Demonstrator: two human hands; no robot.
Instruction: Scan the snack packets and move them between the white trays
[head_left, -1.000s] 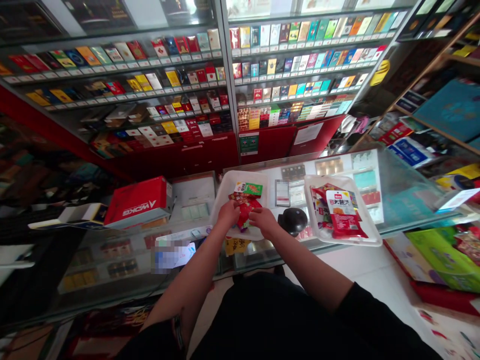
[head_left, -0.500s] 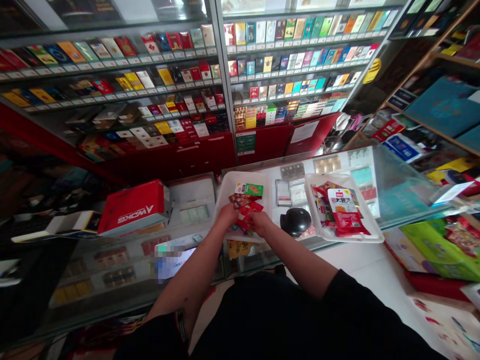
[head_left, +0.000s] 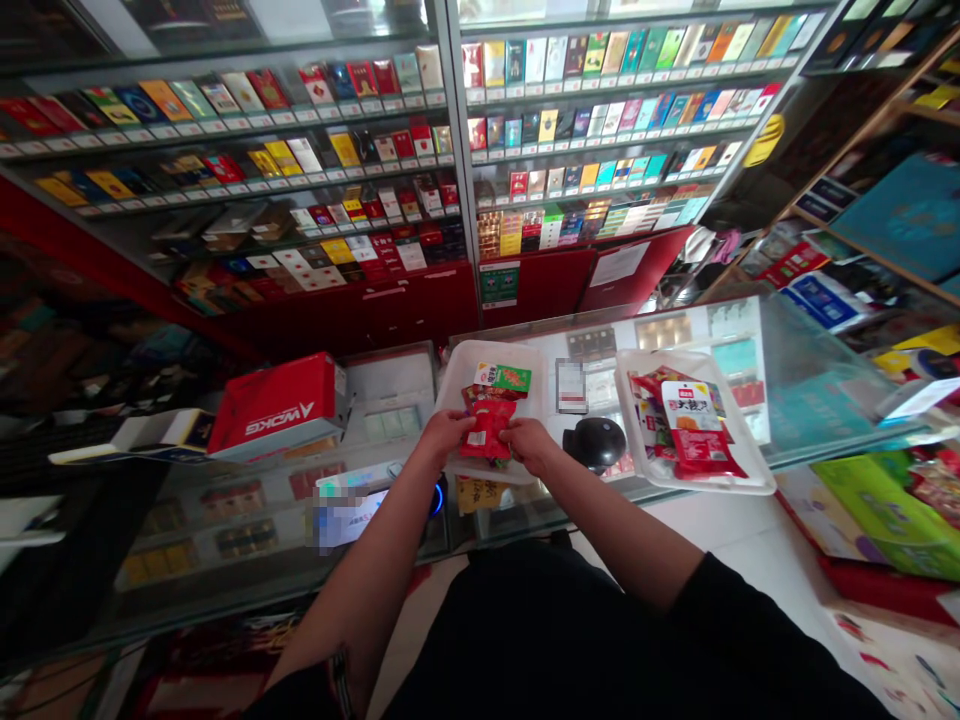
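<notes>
Between my two hands, over the left white tray (head_left: 454, 378), is a red snack packet (head_left: 489, 428). My left hand (head_left: 445, 434) pinches its left edge, and my right hand (head_left: 526, 442) grips its right edge. Behind it in the tray lie a green-and-white packet (head_left: 513, 379) and darker red packets. The right white tray (head_left: 754, 468) holds several packets, with a white-and-red packet (head_left: 691, 415) on top.
A black rounded device (head_left: 595, 443) stands between the trays. A red box (head_left: 277, 408) sits on the glass counter at the left, with a lit phone (head_left: 352, 518) nearer me. Shelves of small packs (head_left: 600, 125) rise behind.
The red packet is now spread flat between my hands, which have moved slightly apart. The whole view has shifted a little.
</notes>
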